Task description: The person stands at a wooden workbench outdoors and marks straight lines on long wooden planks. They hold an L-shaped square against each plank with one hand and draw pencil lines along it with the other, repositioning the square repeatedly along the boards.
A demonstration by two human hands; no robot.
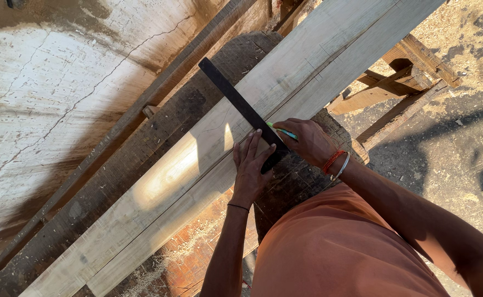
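A long pale wooden plank point(186, 165) runs diagonally from lower left to upper right. A black metal square ruler point(236, 102) lies across it. My left hand point(251, 168) presses flat on the ruler's near end, fingers spread. My right hand point(307, 142) grips a green pencil point(283, 131), its tip against the plank beside the ruler's edge. A red thread and a metal bangle circle the right wrist.
The plank rests on a dark, rough wooden block point(285, 187). A cracked whitewashed wall point(49, 82) fills the left. A wooden trestle point(395, 82) stands at the upper right on sandy ground point(461, 137). Red bricks with sawdust point(186, 258) lie below.
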